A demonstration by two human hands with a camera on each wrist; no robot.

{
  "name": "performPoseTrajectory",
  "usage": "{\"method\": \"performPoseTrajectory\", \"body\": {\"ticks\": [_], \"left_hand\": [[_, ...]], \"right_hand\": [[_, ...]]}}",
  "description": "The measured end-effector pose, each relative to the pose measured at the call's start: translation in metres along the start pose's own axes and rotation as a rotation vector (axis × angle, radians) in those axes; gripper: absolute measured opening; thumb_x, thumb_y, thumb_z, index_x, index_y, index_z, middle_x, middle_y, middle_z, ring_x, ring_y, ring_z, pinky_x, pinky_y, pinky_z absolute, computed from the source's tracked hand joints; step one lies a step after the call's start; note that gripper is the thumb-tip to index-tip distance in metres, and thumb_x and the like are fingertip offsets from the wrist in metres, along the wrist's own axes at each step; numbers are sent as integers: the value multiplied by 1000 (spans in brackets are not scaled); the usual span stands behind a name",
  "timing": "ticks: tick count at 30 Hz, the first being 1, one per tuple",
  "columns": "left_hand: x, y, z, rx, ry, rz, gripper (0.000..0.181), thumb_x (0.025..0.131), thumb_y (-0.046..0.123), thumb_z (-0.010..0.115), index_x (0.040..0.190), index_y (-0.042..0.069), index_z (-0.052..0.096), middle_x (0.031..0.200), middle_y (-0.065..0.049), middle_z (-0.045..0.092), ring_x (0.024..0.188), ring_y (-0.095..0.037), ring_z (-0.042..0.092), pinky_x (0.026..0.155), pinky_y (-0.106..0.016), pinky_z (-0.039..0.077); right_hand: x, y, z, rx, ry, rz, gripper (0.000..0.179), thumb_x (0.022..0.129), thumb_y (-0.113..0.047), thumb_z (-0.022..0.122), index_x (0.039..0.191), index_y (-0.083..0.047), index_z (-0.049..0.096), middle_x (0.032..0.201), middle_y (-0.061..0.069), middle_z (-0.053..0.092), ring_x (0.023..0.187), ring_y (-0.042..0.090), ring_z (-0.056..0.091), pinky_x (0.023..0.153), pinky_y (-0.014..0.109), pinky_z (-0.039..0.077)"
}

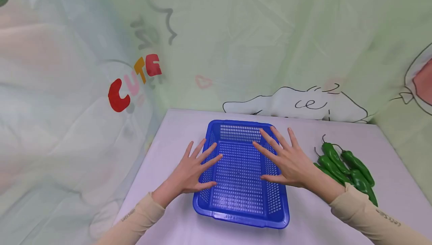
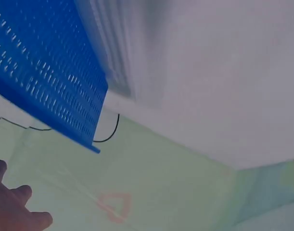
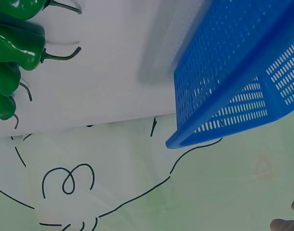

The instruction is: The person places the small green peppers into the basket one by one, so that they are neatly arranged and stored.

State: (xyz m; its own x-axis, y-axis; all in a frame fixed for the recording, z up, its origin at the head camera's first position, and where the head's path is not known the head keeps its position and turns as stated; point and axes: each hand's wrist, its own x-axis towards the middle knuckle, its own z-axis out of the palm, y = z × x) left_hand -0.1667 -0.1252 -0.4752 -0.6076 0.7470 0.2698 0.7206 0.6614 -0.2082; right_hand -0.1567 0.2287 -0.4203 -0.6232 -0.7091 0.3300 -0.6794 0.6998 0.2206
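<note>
A blue plastic basket (image 1: 237, 218) with perforated sides and base stands on the table, with nothing inside it. My left hand (image 1: 194, 170) hovers over its left rim, fingers spread wide. Above the right rim is my right hand (image 1: 287, 160), its fingers likewise spread and straight. Neither hand holds anything. To the right of the basket lies a pile of several green peppers (image 1: 359, 166), partly hidden behind the right forearm. In the left wrist view the basket (image 2: 50, 67) and a few fingertips (image 2: 24, 195) show. The right wrist view has the basket (image 3: 223, 72) beside the peppers (image 3: 17, 45).
The table (image 1: 179, 125) has a pale cloth surface. Behind it and to the left hang printed curtains (image 1: 236, 50) with cartoon drawings and coloured letters (image 1: 119, 95), close to the table's far and left edges.
</note>
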Motion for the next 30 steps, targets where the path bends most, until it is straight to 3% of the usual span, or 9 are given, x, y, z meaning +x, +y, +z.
{"method": "performPoseTrajectory", "body": {"ticks": [7, 12, 14, 20, 30], "left_hand": [[-15, 13, 13, -159, -26, -141, 82, 86, 72, 43, 154, 26, 35, 163, -8, 23, 148, -41, 17, 111, -67, 18], [-23, 21, 20, -265, -60, -208, 83, 86, 67, 48, 156, 26, 30, 163, -7, 20, 148, -40, 15, 112, -67, 16], [-26, 24, 23, -295, -74, -224, 83, 86, 67, 48, 157, 26, 29, 164, -7, 19, 149, -40, 14, 112, -67, 16], [-32, 29, 26, -336, -60, -261, 84, 86, 68, 48, 156, 24, 32, 163, -9, 21, 148, -40, 15, 112, -67, 17], [-36, 33, 23, -424, -137, -395, 88, 84, 69, 49, 156, 22, 30, 165, -5, 14, 150, -39, 10, 114, -63, 15]], "right_hand": [[-5, 1, 7, 26, -7, 24, 96, 82, -85, 31, 149, -17, 43, 158, 22, 26, 144, 48, 18, 111, 71, 0], [-8, 3, 11, 52, -10, 38, 94, 78, -79, 50, 149, -17, 43, 158, 23, 26, 144, 48, 18, 111, 71, -1], [-9, 4, 13, 60, -16, 46, 95, 78, -78, 52, 149, -17, 42, 158, 22, 25, 145, 47, 17, 111, 70, -1], [-11, 7, 17, 60, -22, 69, 95, 81, -84, 35, 149, -17, 43, 158, 22, 24, 145, 47, 16, 111, 71, 2], [-12, 9, 21, 68, -33, 98, 95, 81, -83, 37, 150, -18, 39, 159, 22, 23, 147, 46, 11, 112, 69, -2]]}}
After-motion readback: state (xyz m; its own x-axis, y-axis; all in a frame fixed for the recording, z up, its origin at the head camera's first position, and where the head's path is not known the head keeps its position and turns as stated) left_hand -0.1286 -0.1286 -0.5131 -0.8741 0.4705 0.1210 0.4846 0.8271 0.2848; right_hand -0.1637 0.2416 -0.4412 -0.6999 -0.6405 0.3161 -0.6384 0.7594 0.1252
